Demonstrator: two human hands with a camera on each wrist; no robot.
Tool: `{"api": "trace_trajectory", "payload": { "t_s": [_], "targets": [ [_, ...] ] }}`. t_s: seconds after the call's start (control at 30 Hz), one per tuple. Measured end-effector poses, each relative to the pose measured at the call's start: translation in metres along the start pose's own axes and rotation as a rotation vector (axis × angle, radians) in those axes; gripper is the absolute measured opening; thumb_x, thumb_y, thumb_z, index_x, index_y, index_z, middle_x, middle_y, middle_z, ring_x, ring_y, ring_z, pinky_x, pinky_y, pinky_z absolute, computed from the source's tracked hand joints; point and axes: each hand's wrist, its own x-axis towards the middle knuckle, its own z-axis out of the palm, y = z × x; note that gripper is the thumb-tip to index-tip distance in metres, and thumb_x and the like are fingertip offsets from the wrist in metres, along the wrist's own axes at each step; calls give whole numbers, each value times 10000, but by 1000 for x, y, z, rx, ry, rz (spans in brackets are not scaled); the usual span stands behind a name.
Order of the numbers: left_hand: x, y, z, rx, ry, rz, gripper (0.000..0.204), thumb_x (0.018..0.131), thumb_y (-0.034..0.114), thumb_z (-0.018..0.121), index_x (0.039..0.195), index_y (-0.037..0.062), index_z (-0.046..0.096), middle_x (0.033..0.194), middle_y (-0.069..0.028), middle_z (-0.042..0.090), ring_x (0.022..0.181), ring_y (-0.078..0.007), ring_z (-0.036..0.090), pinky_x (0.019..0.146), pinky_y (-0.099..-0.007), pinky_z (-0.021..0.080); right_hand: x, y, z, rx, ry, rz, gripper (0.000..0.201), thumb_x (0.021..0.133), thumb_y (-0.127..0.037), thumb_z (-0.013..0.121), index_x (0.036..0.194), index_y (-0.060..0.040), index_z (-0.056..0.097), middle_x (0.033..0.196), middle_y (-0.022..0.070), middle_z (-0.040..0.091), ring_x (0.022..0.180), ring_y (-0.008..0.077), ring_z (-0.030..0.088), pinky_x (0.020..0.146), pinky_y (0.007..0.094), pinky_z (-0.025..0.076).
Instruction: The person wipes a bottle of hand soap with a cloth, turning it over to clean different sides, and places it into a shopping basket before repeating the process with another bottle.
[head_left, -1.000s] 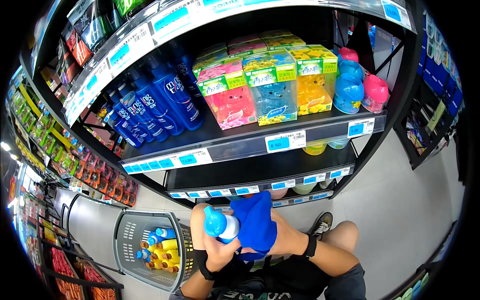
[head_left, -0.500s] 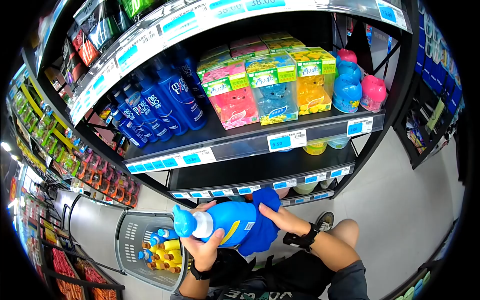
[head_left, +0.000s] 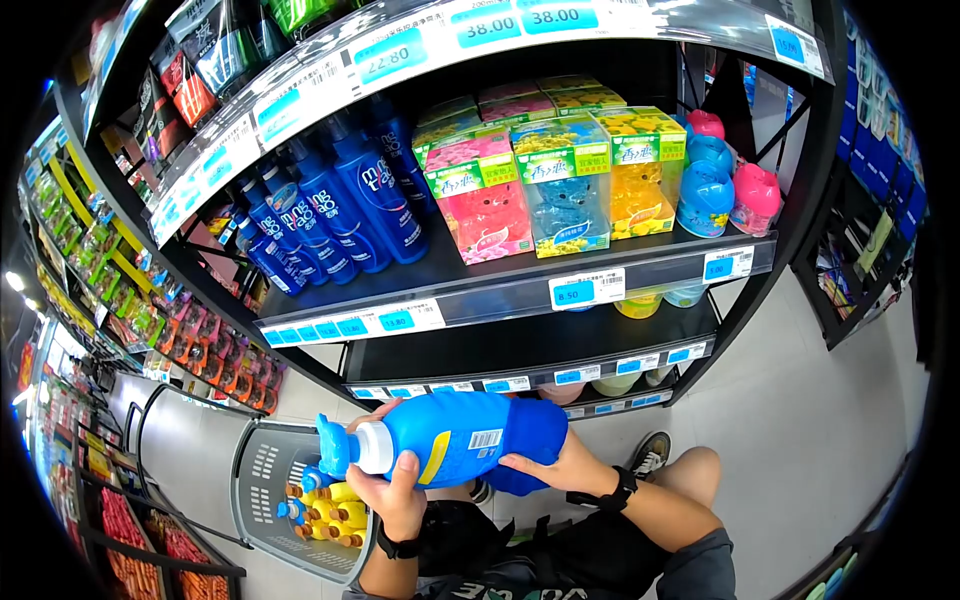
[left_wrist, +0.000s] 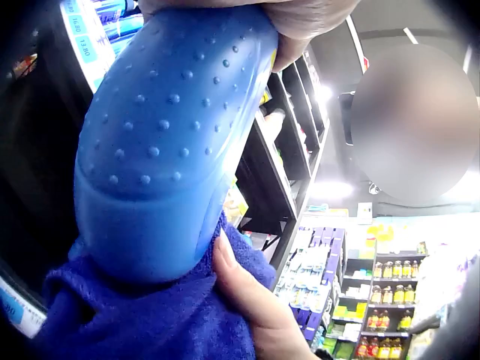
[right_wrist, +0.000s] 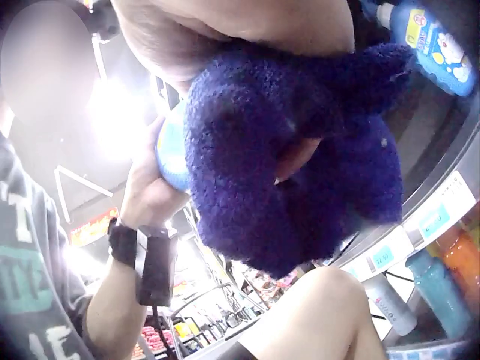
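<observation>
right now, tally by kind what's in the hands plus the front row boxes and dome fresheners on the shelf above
blue plastic bottle with white neck, in left hand: 1
dark blue fleece cloth, in right hand: 1
clear plastic bear boxes, front row: 3
round dome fresheners, pink and blue: 4
total: 9

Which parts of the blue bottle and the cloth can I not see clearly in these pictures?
- Blue bottle: front label faces away in the head view; the barcode is too small to read.
- Bottle base: covered by the blue cloth.
- Right hand: fingers hidden in cloth, right wrist view.
- Left hand: cut off at the top edge, left wrist view.
</observation>
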Motion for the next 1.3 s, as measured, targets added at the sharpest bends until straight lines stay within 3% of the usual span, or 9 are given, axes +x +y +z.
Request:
{"api": "trace_trajectory", "payload": {
  "t_s": [0.1, 0.4, 0.57, 0.73, 0.87, 0.93, 1.0, 1.1, 1.3],
  "targets": [
    [-2, -5, 2, -7, 13, 13, 589, 737, 283, 690, 1147, -14, 388, 1124, -241, 525, 1005, -270, 535, 896, -388, 429, -3, 5, 2, -188, 104, -78, 461, 825, -178, 648, 1192, -7, 427, 1123, 87, 535, 1029, 162, 509, 878, 318, 424],
    [-11, -13, 12, -30, -87, -34, 574, 708, 232, 703, 1137, 1, 400, 1130, -256, 508, 1010, -296, 540, 867, -405, 461, -1, 10, -14, 915, 45, 461, 563, 907, -420, 467, 1315, -50, 349, 1263, 113, 475, 1133, 210, 483, 943, 376, 410],
    [-10, -8, 18, -89, -56, -76, 587, 705, 244, 700, 1136, -15, 397, 1113, -249, 517, 1006, -296, 541, 861, -403, 462, -5, 23, -8, 928, 10, 493, 680, 879, -521, 439, 1367, -79, 271, 1319, 140, 422, 1165, 248, 464, 967, 415, 390],
    [-2, -11, 8, -131, -30, -87, 639, 673, 322, 727, 1113, -10, 404, 1064, -232, 534, 984, -295, 551, 850, -399, 464, -2, 18, -9, 1068, -383, 393, 873, 790, -709, 331, 1403, -104, 187, 1352, 197, 359, 1178, 400, 423, 921, 504, 410],
    [-3, -13, 6, -240, -97, -116, 658, 660, 379, 730, 1084, 1, 399, 1056, -214, 538, 947, -283, 558, 828, -410, 482, 2, 29, -5, 1232, -293, 524, 849, 813, -694, 299, 1407, -100, 178, 1355, 211, 351, 1170, 396, 436, 938, 497, 396],
    [-3, -12, 8, -323, -248, -86, 684, 651, 390, 745, 1096, 19, 381, 1049, -220, 537, 960, -351, 574, 834, -446, 483, 11, 26, 1, 1610, -651, 425, 840, 818, -683, 308, 1408, -99, 176, 1348, 248, 339, 1170, 432, 419, 926, 546, 385],
    [0, -19, 3, -338, -410, -58, 682, 663, 403, 742, 1098, 27, 375, 1078, -224, 533, 975, -387, 571, 833, -473, 479, 6, 12, 0, 1582, -580, 394, 786, 848, -638, 325, 1397, -88, 210, 1341, 266, 337, 1168, 441, 415, 919, 586, 370],
    [5, -29, 0, -279, -565, -89, 714, 742, 416, 676, 1211, -15, 354, 1204, -272, 449, 1065, -350, 529, 879, -457, 451, -1, 16, 0, 1430, 23, 479, 590, 905, -447, 421, 1333, -54, 318, 1304, 222, 407, 1149, 364, 463, 948, 507, 394],
    [-20, -31, 11, -183, -400, -322, 957, 765, 498, 632, 1394, 27, 86, 1390, -183, 256, 1216, -294, 391, 992, -394, 337, 3, -13, -9, 1129, 182, 323, 494, 906, -275, 496, 1291, 3, 361, 1230, 167, 497, 1088, 261, 530, 931, 362, 439]
  ]
}}
